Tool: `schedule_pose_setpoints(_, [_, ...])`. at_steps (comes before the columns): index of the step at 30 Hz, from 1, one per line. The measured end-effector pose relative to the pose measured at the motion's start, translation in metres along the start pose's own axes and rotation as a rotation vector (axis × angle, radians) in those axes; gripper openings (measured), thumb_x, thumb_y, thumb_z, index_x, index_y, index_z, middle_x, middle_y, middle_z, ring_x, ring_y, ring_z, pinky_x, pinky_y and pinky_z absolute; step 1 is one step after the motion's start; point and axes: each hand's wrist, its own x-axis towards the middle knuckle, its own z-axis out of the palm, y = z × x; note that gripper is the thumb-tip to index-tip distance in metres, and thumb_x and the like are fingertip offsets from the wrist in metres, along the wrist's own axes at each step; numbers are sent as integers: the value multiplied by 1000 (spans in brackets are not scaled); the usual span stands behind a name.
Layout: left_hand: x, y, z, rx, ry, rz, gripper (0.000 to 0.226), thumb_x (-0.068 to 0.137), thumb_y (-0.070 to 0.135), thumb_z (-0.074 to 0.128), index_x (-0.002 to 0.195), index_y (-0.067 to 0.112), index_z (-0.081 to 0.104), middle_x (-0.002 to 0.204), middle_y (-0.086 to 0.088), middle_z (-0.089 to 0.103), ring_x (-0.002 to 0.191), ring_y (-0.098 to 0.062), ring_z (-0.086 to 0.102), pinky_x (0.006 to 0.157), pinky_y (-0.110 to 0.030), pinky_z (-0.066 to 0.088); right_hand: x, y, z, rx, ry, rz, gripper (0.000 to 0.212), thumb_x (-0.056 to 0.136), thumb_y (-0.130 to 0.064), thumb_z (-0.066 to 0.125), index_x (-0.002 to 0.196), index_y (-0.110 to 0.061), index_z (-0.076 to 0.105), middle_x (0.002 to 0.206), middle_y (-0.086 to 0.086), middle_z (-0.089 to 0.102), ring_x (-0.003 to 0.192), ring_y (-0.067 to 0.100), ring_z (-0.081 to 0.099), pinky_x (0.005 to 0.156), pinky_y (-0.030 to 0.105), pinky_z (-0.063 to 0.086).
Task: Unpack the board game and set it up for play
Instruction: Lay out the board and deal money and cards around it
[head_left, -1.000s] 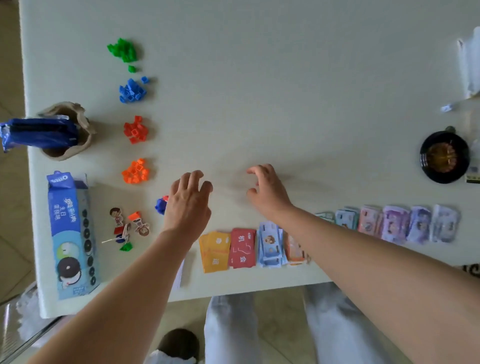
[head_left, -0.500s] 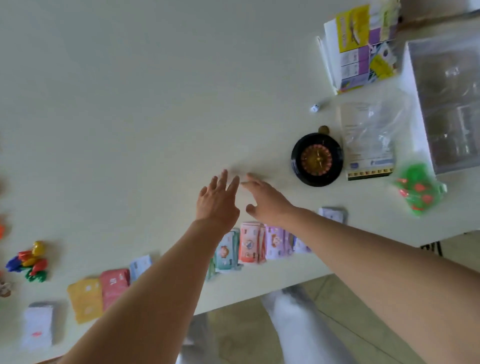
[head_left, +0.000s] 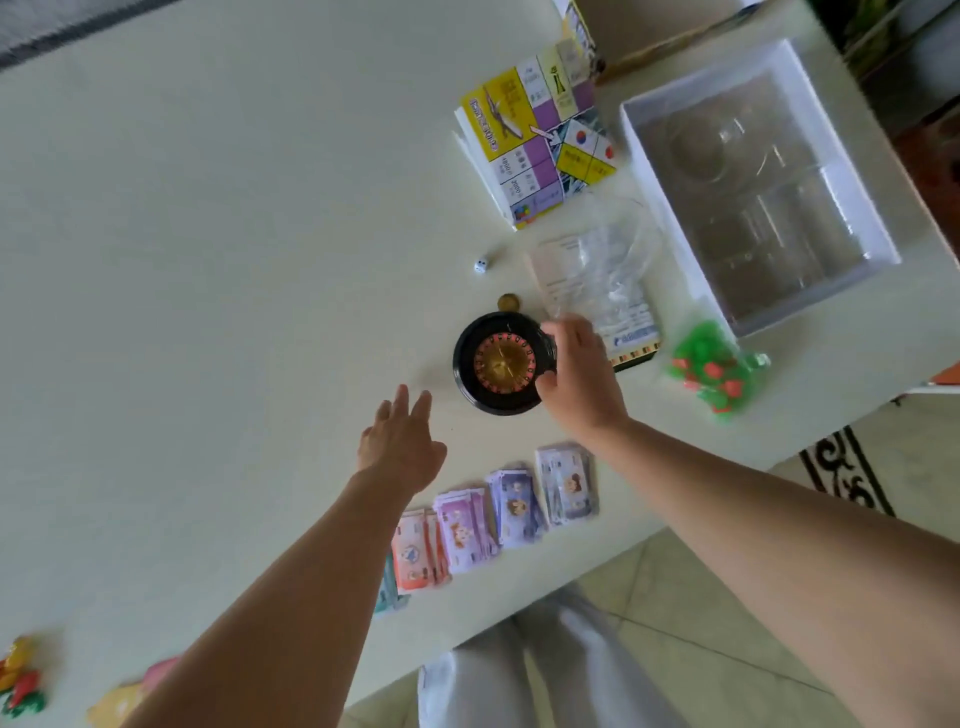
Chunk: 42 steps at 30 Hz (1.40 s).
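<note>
A small black roulette wheel with a gold and red centre stands on the white table. My right hand grips its right rim, fingers curled over the edge. My left hand hovers flat and open just left of the wheel, fingers straight. The folded game board lies beyond the wheel. Stacks of play money lie in a row along the near table edge, below both hands.
A white die and a brown token lie behind the wheel. A clear bag on a leaflet, a bag of green and red pieces and the empty box tray sit right. Coloured pieces lie far left.
The view has swung right along the table. My right hand moved forward and took hold of the roulette wheel's rim. My left hand followed toward the wheel, still holding nothing.
</note>
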Motion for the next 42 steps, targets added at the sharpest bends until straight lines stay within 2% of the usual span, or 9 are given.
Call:
schedule_pose_setpoints(5, [13,13,6,70,-116,-14,70,93,25,47,152,13,11,161,-3,0,144,-23,21,109,-41,32,18,37,-3,-94,-161,127,72,87,-12,59,149,-13,23,161,9,-4,140,33,25,107,45,35])
schedule_pose_setpoints(10, [25,14,-6,197,-191,13,59,94,24,39,149,11,21,158,-4,15,131,-27,42,100,-40,39,29,44,14,-61,-299,248,69,85,-18,64,143,-9,28,148,14,32,124,35,44,95,46,45])
schedule_pose_setpoints(16, [42,16,-6,183,-244,-68,64,94,27,40,151,6,19,153,-7,33,133,-27,41,104,-36,36,37,34,14,-230,-352,276,66,86,-24,64,142,-7,33,147,12,33,127,32,41,94,42,46])
schedule_pose_setpoints(24, [47,11,-34,18,-140,-113,39,91,24,41,128,21,54,133,-3,55,123,-24,50,97,-33,40,74,26,-16,-354,-396,186,38,89,-25,59,123,-8,54,126,10,45,105,32,56,84,39,49])
schedule_pose_setpoints(29, [61,38,-72,-141,200,-283,28,93,15,41,111,15,63,105,-8,67,96,-28,61,69,-29,43,105,36,-48,-322,-264,9,24,86,-35,57,88,-11,62,85,4,67,80,25,64,71,34,53])
schedule_pose_setpoints(32, [84,74,-100,-414,351,-252,27,93,15,44,115,15,60,110,-6,66,99,-26,59,71,-28,38,121,44,-59,-194,-214,-16,30,86,-31,58,106,-10,53,101,6,59,91,26,59,75,38,51])
schedule_pose_setpoints(35, [118,116,-128,-680,403,-214,35,92,18,51,126,13,52,120,-6,60,108,-24,55,81,-29,41,135,56,-63,-116,-436,4,56,86,-25,61,134,-10,35,127,12,45,113,28,49,94,42,47])
schedule_pose_setpoints(38, [148,147,-147,-920,393,-237,51,89,26,60,136,16,43,128,-6,51,114,-23,52,90,-37,48,144,64,-64,-92,-557,11,71,85,-23,62,142,-12,22,134,13,36,123,29,39,103,42,41])
schedule_pose_setpoints(42, [168,170,-161,-1195,372,-369,47,85,24,66,128,13,51,115,-3,60,80,-10,58,59,-23,40,152,63,-63,-77,-660,64,75,82,-24,64,139,-13,17,134,12,30,126,30,32,106,43,37])
